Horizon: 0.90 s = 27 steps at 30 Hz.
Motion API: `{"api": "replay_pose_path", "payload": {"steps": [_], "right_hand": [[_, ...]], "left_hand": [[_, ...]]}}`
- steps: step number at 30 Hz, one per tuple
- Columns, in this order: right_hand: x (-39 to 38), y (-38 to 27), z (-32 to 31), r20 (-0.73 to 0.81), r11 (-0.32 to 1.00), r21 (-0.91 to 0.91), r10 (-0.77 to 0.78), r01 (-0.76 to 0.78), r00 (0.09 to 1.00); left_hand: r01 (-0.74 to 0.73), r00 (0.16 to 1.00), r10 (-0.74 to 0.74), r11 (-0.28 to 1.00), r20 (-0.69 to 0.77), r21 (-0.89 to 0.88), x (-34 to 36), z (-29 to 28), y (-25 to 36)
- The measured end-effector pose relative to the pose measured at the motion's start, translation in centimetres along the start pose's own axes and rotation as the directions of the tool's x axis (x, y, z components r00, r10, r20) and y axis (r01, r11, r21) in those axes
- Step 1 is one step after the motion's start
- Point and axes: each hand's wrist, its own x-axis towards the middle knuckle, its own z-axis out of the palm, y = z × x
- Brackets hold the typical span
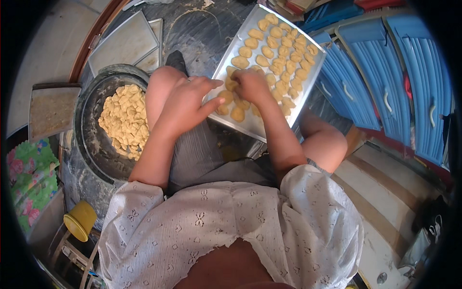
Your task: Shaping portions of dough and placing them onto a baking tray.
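A metal baking tray (250,126) rests across my knees, covered with several shaped yellow dough pieces (281,53) in rows. My right hand (251,85) sits on the tray's near part with fingers curled around a dough piece among the others. My left hand (185,101) hovers at the tray's left edge, fingers spread, its fingertips touching a dough piece (225,96) near the corner. A round dark pan (91,139) at my left holds a heap of small dough pieces (126,118).
Empty flat trays (126,43) lie beyond the pan on the floured dark floor. A rectangular tray (50,108) sits far left, a flowered cloth (26,178) below it, a yellow container (79,220) near my left side. Blue crates (385,82) stand at right.
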Motion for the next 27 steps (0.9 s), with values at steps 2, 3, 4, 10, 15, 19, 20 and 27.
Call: {"api": "replay_pose_path", "payload": {"steps": [2, 3, 4, 10, 15, 19, 20, 27], "right_hand": [[-0.2, 0.3, 0.9, -0.019, 0.999, -0.018, -0.032, 0.032, 0.999], [-0.2, 0.3, 1.1, -0.071, 0.997, -0.032, -0.066, 0.064, 0.995], [-0.2, 0.3, 1.2, -0.123, 0.994, -0.049, -0.1, 0.095, 0.987], [-2.0, -0.3, 1.2, 0.024, 0.999, 0.008, -0.044, 0.044, 0.999], [-2.9, -0.4, 3.3, -0.162, 0.982, -0.101, -0.172, 0.157, 0.972], [-3.6, -1.1, 3.0, -0.211, 0.993, -0.059, -0.112, 0.101, 0.971], [-4.1, -1.3, 3.1, -0.214, 0.993, -0.06, -0.108, 0.097, 0.971], [-7.1, -2.6, 5.2, -0.228, 0.974, -0.063, -0.228, 0.22, 0.947]], "left_hand": [[-0.01, 1.0, 0.01, 1.0, 0.0, -0.014, 0.1, 0.0, 0.1], [-0.015, 1.0, 0.015, 1.0, -0.001, -0.027, 0.0, 0.0, 0.1], [-0.014, 1.0, 0.014, 1.0, 0.0, -0.027, 0.0, 0.0, 0.1], [-0.017, 1.0, 0.017, 1.0, -0.004, -0.02, -0.2, 0.1, -0.2], [-0.026, 1.0, 0.026, 0.999, -0.004, -0.024, -0.1, 0.1, 0.0], [-0.051, 0.998, 0.051, 0.999, -0.03, -0.005, -0.2, 0.3, -0.2], [-0.04, 0.999, 0.04, 0.999, -0.023, -0.009, -0.3, 0.2, -0.3], [-0.026, 0.999, 0.025, 1.0, -0.021, -0.003, -0.4, 0.0, -0.2]]}}
